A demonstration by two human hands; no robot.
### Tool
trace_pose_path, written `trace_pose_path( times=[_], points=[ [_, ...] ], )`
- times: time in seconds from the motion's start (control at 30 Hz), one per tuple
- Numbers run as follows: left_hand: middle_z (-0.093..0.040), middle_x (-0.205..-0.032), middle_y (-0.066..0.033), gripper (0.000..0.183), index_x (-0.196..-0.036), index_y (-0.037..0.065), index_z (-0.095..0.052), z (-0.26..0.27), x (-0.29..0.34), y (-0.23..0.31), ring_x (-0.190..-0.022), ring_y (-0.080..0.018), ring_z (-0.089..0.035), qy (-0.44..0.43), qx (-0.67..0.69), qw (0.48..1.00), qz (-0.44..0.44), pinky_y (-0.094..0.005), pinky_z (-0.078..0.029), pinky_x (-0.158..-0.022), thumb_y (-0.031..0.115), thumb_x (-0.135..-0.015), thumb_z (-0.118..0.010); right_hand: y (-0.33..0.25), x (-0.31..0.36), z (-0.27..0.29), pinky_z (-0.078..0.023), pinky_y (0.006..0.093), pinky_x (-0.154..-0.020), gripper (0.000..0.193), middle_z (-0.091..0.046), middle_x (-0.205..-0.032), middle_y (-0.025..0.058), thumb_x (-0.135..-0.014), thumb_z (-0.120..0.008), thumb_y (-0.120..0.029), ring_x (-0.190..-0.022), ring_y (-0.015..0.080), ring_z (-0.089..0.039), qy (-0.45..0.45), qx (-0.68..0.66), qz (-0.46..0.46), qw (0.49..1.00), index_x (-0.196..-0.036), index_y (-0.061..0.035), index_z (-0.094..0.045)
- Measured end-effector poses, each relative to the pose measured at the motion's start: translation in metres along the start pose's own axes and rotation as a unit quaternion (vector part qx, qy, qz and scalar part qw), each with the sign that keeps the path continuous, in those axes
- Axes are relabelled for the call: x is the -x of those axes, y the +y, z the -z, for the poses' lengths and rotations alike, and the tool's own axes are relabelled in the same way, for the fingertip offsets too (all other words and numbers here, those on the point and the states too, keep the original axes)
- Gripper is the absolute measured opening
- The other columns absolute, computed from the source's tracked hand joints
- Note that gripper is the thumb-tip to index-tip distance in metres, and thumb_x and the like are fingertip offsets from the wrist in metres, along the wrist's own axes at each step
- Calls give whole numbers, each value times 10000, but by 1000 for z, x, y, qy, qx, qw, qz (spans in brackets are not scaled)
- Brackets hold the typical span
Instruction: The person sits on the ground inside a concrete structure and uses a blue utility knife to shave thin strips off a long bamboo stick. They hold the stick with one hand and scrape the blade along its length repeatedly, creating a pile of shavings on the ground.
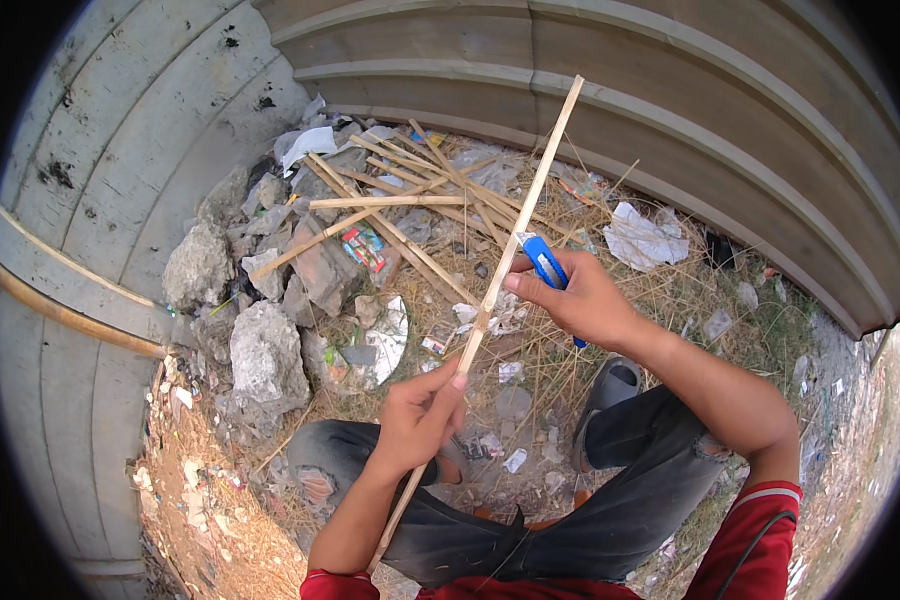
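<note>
Wall: ribbed brown sheeting (670, 90) stands along the far side, with grey panels (150, 130) to the left.
Ground: dry grass and litter (730, 320) spread around the person's dark, torn trousers (630, 460).
Stones: rough grey lumps (270, 360) lie heaped at the left, near the panels.
Loose strips: several pale lengths (390, 201) lie crisscrossed ahead, some resting over the stones.
Held strip: one long pale strip (550, 150) slants above the lap, its far end up to the right, its near end passing beside the left forearm.
Left hand: its grip (420, 415) is clamped around the held strip, the thumb lying along it.
Right hand: its grip (580, 300) is closed on the knife, thumb near the held strip.
Knife: the blue cutter (543, 260) has its front end against the held strip.
Packet: a red and green wrapper (363, 248) lies by the stones.
</note>
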State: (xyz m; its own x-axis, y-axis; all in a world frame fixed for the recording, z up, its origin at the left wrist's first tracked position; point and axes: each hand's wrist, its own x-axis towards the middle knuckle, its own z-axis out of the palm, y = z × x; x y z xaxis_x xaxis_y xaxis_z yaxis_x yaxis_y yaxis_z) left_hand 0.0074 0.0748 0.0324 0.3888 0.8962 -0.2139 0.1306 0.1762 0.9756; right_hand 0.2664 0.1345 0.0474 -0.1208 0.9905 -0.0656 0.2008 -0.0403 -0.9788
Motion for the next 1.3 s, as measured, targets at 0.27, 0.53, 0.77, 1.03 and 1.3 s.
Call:
trace_pose_path(
  times=[0.27,0.53,0.77,1.03,1.3],
  points=[
    [-655,-716,-52,429,-1453,-17,-519,-9,1,-11,-493,-60,-530,-91,32,995,4,-211,-417,-456,163,-1065,-552,-1,-5,9,-329,259,-444,308,-483,-556,-46,-937,-768,-335,-468,53,-423,3,-166,-60,984,-838,-79,-629],
    [-699,-822,-56,535,-1499,-9,-463,-14,5,-19,-550,-52,-569,-79,-3,996,-33,-199,-427,-456,88,-1005,-646,14,-20,52,-300,243,-452,296,-403,-554,-74,-954,-755,-305,-449,47,-348,99,-212,-21,972,-845,-87,-587],
    [-684,-796,-69,464,-1475,4,-507,-14,5,-20,-463,-38,-501,-61,-18,998,-27,-189,-390,-424,87,-1028,-601,10,-14,57,-365,240,-460,323,-505,-592,-45,-929,-779,-346,-475,47,-428,90,-167,4,982,-920,-55,-640],
    [-624,-723,-15,468,-1487,-2,-491,-16,6,-10,-505,-39,-499,-64,47,997,5,-207,-398,-467,93,-1037,-582,6,3,12,-349,235,-466,371,-512,-601,-61,-874,-836,-345,-508,38,-462,-76,-59,46,994,-1029,-28,-722],
    [-551,-650,22,485,-1520,3,-440,-10,10,-26,-506,-19,-457,-98,50,992,-62,-212,-359,-461,63,-1051,-546,0,-11,40,-397,282,-539,377,-522,-674,-45,-946,-762,-354,-579,68,-489,53,122,70,989,-1043,2,-685]
  ],
)
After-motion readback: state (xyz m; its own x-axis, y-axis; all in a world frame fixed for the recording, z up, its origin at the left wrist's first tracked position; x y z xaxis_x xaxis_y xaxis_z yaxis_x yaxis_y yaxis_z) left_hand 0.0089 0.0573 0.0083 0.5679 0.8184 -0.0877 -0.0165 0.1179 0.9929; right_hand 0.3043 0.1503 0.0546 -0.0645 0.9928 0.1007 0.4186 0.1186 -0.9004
